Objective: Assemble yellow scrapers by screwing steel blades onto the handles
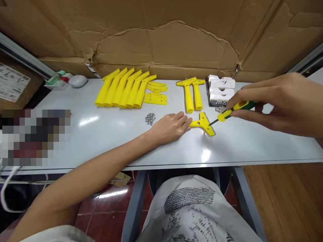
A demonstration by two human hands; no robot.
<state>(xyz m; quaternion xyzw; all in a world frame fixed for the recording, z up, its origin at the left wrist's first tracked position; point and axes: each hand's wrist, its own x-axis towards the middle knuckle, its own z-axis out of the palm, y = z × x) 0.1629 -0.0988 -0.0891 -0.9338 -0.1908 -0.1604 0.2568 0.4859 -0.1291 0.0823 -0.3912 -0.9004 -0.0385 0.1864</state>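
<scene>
My left hand (173,127) is closed round the handle of a yellow scraper (204,124), which lies on its side with its wide head pointing right. Along the head's outer edge runs a thin blade strip. In my right hand (275,104) is a screwdriver (228,112) with a yellow and green handle, held tilted. Its tip meets the scraper head near a hole; a screw there is too small to make out. To the left of my left hand is a small pile of screws (150,118).
Several yellow scraper handles (121,89) stand in a row at the back, beside thin yellow plates (155,98). Two T-shaped scrapers (188,95) lie right of them, near small white boxes (221,90). A cardboard sheet (161,43) walls the table's back; a computer mouse (78,81) sits far left.
</scene>
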